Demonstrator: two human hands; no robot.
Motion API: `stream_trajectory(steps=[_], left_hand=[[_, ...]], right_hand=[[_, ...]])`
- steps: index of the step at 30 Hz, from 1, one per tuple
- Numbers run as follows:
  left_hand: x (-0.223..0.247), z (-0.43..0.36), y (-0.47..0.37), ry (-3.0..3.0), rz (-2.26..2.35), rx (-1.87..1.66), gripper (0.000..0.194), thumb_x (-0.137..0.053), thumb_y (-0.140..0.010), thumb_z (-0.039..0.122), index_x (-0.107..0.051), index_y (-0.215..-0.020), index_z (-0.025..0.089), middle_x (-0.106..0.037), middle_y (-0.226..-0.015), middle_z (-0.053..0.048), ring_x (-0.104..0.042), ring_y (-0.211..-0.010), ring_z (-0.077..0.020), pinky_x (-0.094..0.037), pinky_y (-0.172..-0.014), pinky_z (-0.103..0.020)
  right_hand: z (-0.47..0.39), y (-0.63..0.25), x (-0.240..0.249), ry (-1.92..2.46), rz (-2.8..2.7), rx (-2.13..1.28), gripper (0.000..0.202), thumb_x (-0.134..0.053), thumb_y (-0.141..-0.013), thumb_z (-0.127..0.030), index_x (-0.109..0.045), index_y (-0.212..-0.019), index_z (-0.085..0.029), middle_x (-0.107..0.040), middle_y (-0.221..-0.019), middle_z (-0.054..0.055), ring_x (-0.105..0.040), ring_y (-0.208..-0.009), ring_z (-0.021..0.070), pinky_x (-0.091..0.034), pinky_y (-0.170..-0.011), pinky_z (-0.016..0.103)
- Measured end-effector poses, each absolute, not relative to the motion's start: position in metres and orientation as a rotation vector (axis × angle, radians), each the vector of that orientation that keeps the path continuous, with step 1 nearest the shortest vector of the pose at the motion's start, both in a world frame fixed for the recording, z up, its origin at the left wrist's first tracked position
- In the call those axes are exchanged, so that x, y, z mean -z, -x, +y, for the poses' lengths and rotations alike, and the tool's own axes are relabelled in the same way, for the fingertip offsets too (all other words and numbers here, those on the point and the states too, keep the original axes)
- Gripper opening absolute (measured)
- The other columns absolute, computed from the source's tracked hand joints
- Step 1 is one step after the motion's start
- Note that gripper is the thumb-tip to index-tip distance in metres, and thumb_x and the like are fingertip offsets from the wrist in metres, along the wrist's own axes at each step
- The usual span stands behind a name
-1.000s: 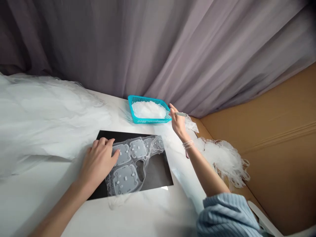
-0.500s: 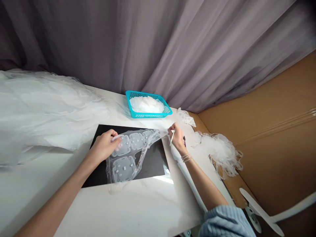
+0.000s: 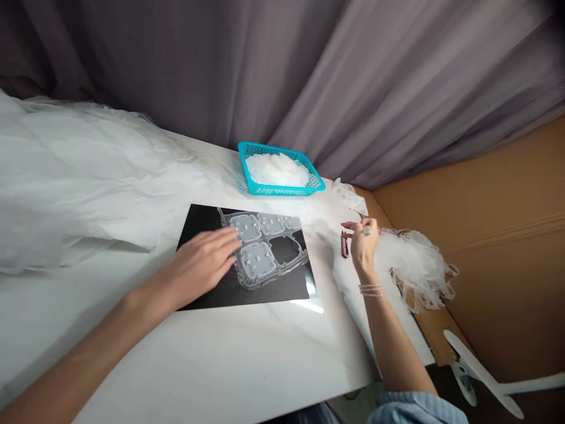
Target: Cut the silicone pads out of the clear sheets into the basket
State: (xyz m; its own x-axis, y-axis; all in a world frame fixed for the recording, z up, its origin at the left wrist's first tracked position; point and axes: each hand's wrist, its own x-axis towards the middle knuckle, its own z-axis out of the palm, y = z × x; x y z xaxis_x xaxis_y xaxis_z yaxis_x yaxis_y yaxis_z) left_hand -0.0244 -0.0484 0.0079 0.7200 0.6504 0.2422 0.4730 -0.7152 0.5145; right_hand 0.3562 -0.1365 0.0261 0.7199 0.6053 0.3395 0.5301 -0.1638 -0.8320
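On a black board [image 3: 273, 292] lies a clear film piece [image 3: 258, 261] with rounded square panels, an open gap on its right side and a frilled lower edge. My left hand [image 3: 207, 259] is laid flat, fingers stretched out, with its fingertips over the piece's left edge. My right hand [image 3: 365, 242] is right of the board, fingers bent, its index finger reaching left over a small pinkish-red tool [image 3: 345, 245]. A small silvery thing shows between its fingers; what it is cannot be made out.
Behind the board stands a turquoise basket [image 3: 285, 190] of white film pieces. A large translucent white heap [image 3: 83, 182] covers the table's left side. More film pieces [image 3: 419, 265] lie at the right edge, beside a cardboard wall [image 3: 498, 235]. A grey curtain [image 3: 273, 70] hangs behind.
My left hand has let go of the film's top left and flattened out. The film, stretched between both hands before, now lies on the board. My right hand has released it and moved right.
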Motion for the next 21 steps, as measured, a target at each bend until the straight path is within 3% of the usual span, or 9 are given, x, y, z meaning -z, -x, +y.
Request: stream_trajectory(steps=[4,8,14,18,21], left_hand=[[0.013,-0.065,0.045,-2.897,0.484,-0.414,0.04,-0.038,-0.1,0.023,-0.064,-0.129,0.015,-0.062,-0.142,-0.011,-0.055,-0.133,-0.022,-0.042,-0.115,-0.038],[0.022,-0.072,0.046,-3.036,0.421,-0.381,0.043,-0.038,-0.102,0.024,-0.058,-0.138,0.013,-0.056,-0.147,-0.013,-0.053,-0.136,-0.0257,-0.039,-0.117,-0.044],[0.017,-0.077,0.042,-3.091,0.42,-0.351,0.044,-0.035,-0.102,0.024,-0.058,-0.137,0.009,-0.058,-0.144,-0.016,-0.054,-0.134,-0.0293,-0.038,-0.116,-0.049],[0.012,-0.083,0.038,-3.114,0.413,-0.397,0.044,-0.035,-0.103,0.027,-0.061,-0.133,0.007,-0.062,-0.139,-0.018,-0.055,-0.131,-0.0312,-0.041,-0.112,-0.052],[0.01,-0.087,0.036,-3.106,0.429,-0.414,0.043,-0.036,-0.103,0.031,-0.063,-0.13,0.009,-0.064,-0.135,-0.018,-0.055,-0.13,-0.0313,-0.039,-0.113,-0.054]], right_hand=[[-0.16,-0.305,-0.045,1.756,-0.852,-0.221,0.018,-0.043,-0.092,-0.042,-0.039,-0.089,-0.024,-0.052,-0.067,-0.003,-0.058,-0.061,0.0157,-0.05,-0.05,0.024],[-0.171,-0.216,-0.053,1.668,-1.067,-0.693,0.046,-0.034,-0.1,-0.056,-0.055,-0.123,-0.022,-0.058,-0.079,0.002,-0.062,-0.073,0.0178,-0.054,-0.054,0.027],[-0.159,-0.151,-0.04,1.768,-1.373,-0.742,0.036,-0.052,-0.099,-0.044,-0.068,-0.121,-0.021,-0.066,-0.077,0.003,-0.063,-0.074,0.0183,-0.053,-0.074,0.034],[-0.155,-0.153,-0.034,1.785,-1.392,-0.731,0.038,-0.054,-0.097,-0.04,-0.067,-0.128,-0.021,-0.068,-0.077,0.004,-0.066,-0.08,0.021,-0.054,-0.076,0.036],[-0.16,-0.151,-0.031,1.77,-1.385,-0.708,0.03,-0.057,-0.096,-0.039,-0.073,-0.115,-0.021,-0.07,-0.082,0.004,-0.066,-0.078,0.0195,-0.053,-0.072,0.033]])
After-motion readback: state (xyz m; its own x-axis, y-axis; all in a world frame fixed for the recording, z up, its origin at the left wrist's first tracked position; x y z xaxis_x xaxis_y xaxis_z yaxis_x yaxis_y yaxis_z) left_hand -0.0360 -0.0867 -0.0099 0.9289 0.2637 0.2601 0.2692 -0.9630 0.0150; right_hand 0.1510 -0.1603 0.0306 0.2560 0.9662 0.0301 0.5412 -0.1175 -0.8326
